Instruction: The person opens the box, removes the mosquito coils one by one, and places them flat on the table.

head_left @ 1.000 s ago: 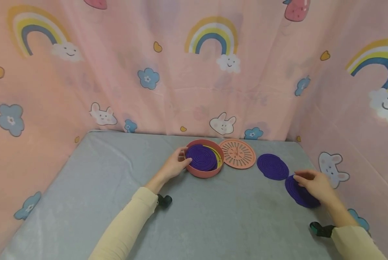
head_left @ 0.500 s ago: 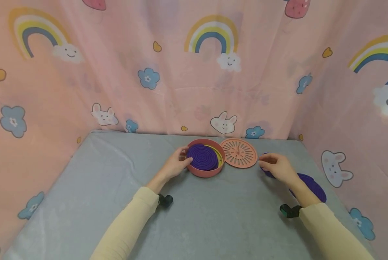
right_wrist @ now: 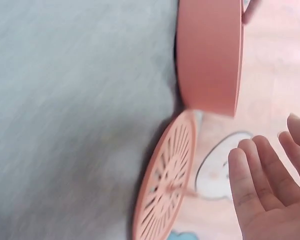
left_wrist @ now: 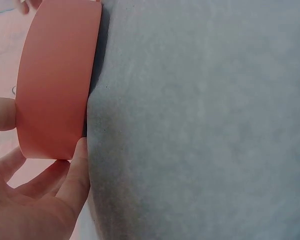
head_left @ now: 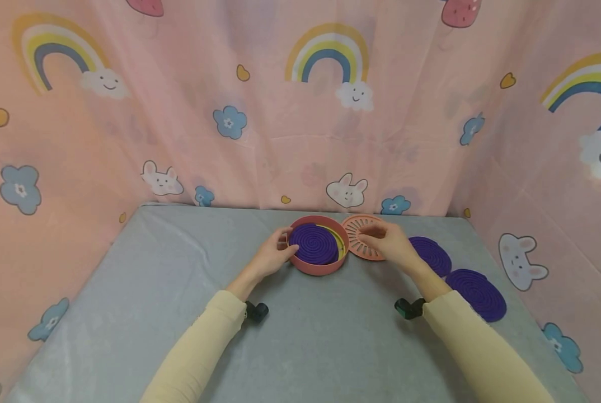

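Observation:
My left hand (head_left: 272,252) grips the left wall of a round coral-pink mosquito coil box (head_left: 317,270), thumb over the rim and fingers along the outside. Inside lies a purple mosquito coil (head_left: 311,244) on top, with a yellow coil (head_left: 338,240) partly showing beneath it. In the left wrist view, the fingers (left_wrist: 76,182) reach down to the box's base. My right hand (head_left: 390,244) hovers over the slotted pink lid (head_left: 355,234), its fingers loosely bent and holding nothing. A thin prong stands up from the lid's middle in the right wrist view.
Two more purple coils, a nearer one (head_left: 477,294) and a farther one (head_left: 432,255), lie flat on the grey cloth-covered table (head_left: 320,341) at the right. A pink patterned curtain (head_left: 280,151) hangs behind the table and along both sides.
My right hand has moved left from above the nearer purple coil, past the farther one, to over the lid. The left hand stays at the box, and the coils have not visibly shifted.

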`<state>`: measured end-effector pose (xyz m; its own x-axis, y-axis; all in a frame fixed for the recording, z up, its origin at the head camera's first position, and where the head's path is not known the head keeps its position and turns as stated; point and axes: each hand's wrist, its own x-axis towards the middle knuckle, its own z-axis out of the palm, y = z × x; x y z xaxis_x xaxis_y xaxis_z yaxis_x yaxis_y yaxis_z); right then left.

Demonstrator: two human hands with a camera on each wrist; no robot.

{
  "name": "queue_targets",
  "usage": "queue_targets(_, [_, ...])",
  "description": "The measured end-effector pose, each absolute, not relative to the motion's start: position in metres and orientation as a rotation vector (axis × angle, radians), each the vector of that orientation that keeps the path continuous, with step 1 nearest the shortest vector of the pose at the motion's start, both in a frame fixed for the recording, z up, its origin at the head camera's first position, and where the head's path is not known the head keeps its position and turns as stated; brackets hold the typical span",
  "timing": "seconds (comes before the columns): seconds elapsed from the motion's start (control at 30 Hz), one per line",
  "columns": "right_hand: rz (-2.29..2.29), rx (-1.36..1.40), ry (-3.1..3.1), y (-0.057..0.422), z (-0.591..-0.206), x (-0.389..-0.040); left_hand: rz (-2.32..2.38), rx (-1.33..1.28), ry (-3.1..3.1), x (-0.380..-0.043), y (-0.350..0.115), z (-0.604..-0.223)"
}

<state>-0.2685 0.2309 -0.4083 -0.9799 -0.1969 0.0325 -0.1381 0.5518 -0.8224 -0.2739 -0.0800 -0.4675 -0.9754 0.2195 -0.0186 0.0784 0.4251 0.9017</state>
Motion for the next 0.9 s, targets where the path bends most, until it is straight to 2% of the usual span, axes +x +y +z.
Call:
queue_targets(0.37, [-1.255,-0.396,2.846,0.183,-0.408,-0.284,1.589,0.264,2.536,-0.274,-0.081,-0.469])
queue_targets(0.9, [-1.076,-0.379,2.852,0.141,-0.423,-0.302,1.578,0.269,2.530,-0.273,-0.081,-0.467])
